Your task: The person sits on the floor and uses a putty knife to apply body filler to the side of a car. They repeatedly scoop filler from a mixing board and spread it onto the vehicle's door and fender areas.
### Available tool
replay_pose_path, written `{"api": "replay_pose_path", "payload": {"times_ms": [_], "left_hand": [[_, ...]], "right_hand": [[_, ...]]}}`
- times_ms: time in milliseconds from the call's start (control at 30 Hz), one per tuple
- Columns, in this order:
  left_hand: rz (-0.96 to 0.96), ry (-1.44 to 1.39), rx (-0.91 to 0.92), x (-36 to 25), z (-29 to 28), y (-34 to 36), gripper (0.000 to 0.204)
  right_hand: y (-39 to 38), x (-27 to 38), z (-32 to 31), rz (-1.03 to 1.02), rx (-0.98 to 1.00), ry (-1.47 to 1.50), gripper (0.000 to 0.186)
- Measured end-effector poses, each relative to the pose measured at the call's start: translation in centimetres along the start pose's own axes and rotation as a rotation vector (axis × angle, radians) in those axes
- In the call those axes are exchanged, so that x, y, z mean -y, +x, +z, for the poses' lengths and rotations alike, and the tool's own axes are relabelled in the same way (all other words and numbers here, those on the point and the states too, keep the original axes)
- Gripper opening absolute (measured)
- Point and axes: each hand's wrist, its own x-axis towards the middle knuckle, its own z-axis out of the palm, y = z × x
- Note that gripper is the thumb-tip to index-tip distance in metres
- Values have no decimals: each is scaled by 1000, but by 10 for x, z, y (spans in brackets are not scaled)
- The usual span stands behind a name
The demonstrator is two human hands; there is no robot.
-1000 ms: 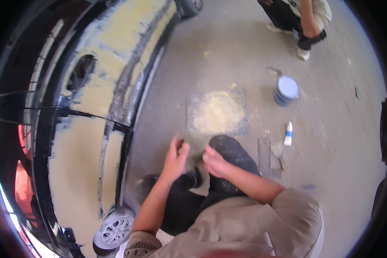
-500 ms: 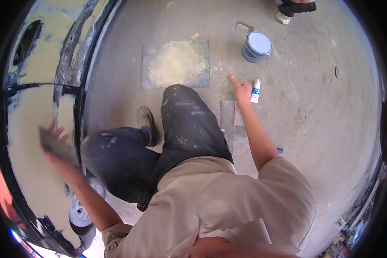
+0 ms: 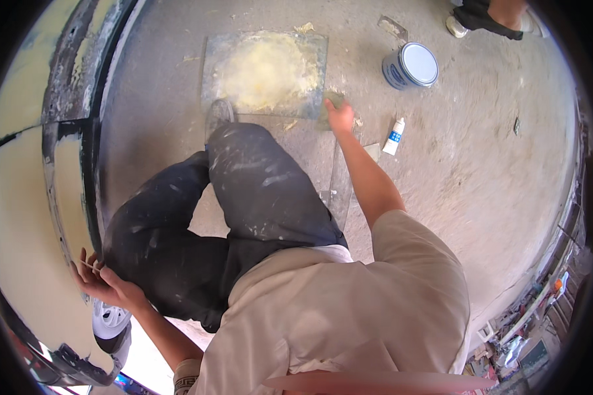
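Observation:
My left hand point(image 3: 109, 283) is beside the car's filler-coated panel point(image 3: 26, 217) and my bent leg, fingers round a thin flat piece point(image 3: 88, 264) seen nearly edge-on. My right hand point(image 3: 340, 116) is closed on a dull olive-grey scraper point(image 3: 326, 120) low by the right edge of a flat board point(image 3: 211, 51) coated with pale yellow putty point(image 3: 260, 72). A white tube with a blue label point(image 3: 394, 137) lies to the right of that hand. A lidded blue-grey can point(image 3: 402, 72) stands behind it. A pale flat piece point(image 3: 372, 151) lies beside my right forearm.
A co-worker's shoe point(image 3: 457, 26) and dark trouser leg are at the top right. A small flat metal piece point(image 3: 393, 27) lies behind the can. A wheel point(image 3: 109, 316) is low at the left. Cluttered items point(image 3: 534, 316) line the right rim.
The view has swung, shifting the car leftward. My hands have parted: the left went to the panel side, its piece now edge-on; the right reached forward and closed on the scraper by the board.

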Motion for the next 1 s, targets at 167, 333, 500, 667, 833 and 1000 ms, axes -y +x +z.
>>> {"api": "replay_pose_path", "payload": {"times_ms": [167,333,500,667,833,1000], "left_hand": [[-25,-24,53,6,10,15,68],[-55,50,62,9,22,41,72],[-22,157,83,-11,45,67,81],[28,243,118,-20,62,85,86],[50,211,135,-19,70,96,79],[57,234,161,-28,83,106,78]], "right_hand": [[18,3,27,48,-5,-97,56],[32,6,50,60,-114,-119,61],[41,30,66,63,-176,-177,58],[35,46,61,53,-193,-128,57],[41,35,69,15,-234,-169,58],[36,45,66,105,-209,-191,62]]}}
